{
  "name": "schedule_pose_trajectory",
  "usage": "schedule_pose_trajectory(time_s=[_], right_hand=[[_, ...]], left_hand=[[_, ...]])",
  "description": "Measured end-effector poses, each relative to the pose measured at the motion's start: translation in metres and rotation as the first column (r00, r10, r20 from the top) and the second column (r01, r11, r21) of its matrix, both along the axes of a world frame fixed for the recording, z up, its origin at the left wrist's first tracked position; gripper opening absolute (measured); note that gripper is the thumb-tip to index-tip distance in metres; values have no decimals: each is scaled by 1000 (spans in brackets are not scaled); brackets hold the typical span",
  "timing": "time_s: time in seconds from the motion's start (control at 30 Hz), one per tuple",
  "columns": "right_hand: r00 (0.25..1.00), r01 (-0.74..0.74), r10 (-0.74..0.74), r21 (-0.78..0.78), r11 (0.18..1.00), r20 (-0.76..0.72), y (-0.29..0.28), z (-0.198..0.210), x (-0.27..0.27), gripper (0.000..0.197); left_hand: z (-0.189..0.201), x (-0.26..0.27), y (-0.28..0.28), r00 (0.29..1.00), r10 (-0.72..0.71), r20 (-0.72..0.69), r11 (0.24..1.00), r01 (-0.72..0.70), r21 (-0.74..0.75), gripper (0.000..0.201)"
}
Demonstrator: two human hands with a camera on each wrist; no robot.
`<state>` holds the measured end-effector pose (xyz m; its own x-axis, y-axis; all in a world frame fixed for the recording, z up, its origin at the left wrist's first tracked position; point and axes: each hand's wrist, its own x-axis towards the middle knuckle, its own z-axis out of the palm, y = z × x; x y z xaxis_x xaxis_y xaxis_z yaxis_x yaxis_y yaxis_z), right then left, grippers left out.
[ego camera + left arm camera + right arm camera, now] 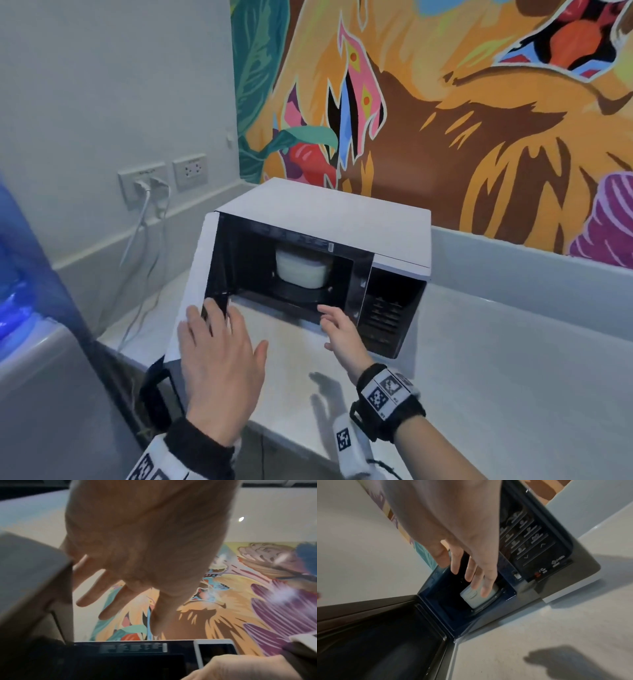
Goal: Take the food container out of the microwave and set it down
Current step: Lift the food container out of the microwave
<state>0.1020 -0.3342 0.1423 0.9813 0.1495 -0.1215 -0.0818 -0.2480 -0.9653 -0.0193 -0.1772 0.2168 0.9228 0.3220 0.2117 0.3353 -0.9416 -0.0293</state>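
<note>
Pale round plastic food container [303,270] — inside white microwave [329,212], cavity's 1 o'clock corner. Left hand [219,363] and right hand [337,329] — fingers spread, empty, before the opening. Risk: snagging the swung-out door [191,291]; hot walls, dropped container.

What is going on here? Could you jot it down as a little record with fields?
Microwave: white, on the counter, door swung open to the left
Food container: white, inside the microwave, untouched
Left hand: fingers straight, in front of the door, holding nothing
Right hand: fingers extended toward the opening, holding nothing
Wall: colourful mural behind
</note>
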Motion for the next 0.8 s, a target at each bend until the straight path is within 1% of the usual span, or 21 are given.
schedule_pose_trajectory(time_s=[0.07,0.13,0.2,0.27,0.3,0.33,0.37,0.4,0.43,0.47,0.5,0.53,0.57,0.6,0.63,0.67,0.7,0.73,0.77,0.8], right_hand=[[999,30,-29,31,999,-40,9,-1,18,32],[990,91,-75,129,987,-123,17,0,36,34],[966,178,-121,248,952,-226,21,1,55,36],[942,244,-140,336,910,-304,22,1,71,38],[930,273,-148,364,891,-337,22,1,80,39],[919,303,-160,389,870,-359,22,1,89,40],[907,343,-191,394,853,-375,25,1,99,41],[882,421,-261,409,809,-392,26,-3,132,42],[870,449,-275,428,784,-409,28,-3,136,43],[858,474,-291,435,766,-424,31,-1,139,44],[844,504,-320,436,745,-430,32,-3,153,45],[841,512,-321,446,734,-436,37,-5,153,45],[839,517,-316,467,718,-443,42,-5,154,44],[829,529,-311,476,702,-464,45,-3,154,42],[822,536,-298,481,694,-486,48,-2,155,38],[817,543,-292,494,680,-497,51,-1,158,33],[803,562,-297,494,663,-516,50,-1,167,27],[787,587,-306,498,639,-536,51,-1,177,23],[776,598,-307,487,636,-552,49,1,180,22],[772,601,-311,475,643,-555,49,-2,183,26]], left_hand=[[-3,0,13,997,67,-26,998,-67,-15,69],[-6,4,25,994,104,31,994,-103,-41,66],[-12,10,33,983,142,113,988,-135,-68,63],[-18,22,31,978,124,170,991,-112,-79,58],[-21,34,28,976,53,211,997,-40,-68,52],[-24,49,23,964,-56,260,996,71,-49,45],[-33,72,18,941,-191,278,977,209,-37,38],[-42,127,14,896,-360,258,921,386,-55,34],[-46,142,10,866,-440,237,871,476,-123,34],[-52,163,8,833,-495,246,822,541,-178,35],[-59,199,6,821,-528,217,768,571,-291,36],[-61,212,7,836,-510,204,741,547,-390,36],[-63,229,10,879,-446,169,749,470,-466,36],[-66,247,16,916,-378,135,772,392,-500,39],[-63,259,21,951,-303,65,798,290,-529,44],[-64,275,26,962,-272,-12,783,214,-584,50],[-65,292,28,963,-255,-91,773,147,-617,52],[-70,313,33,956,-231,-180,764,64,-642,45],[-69,323,35,937,-233,-259,785,24,-619,36],[-70,334,37,924,-234,-303,787,-3,-616,32]])
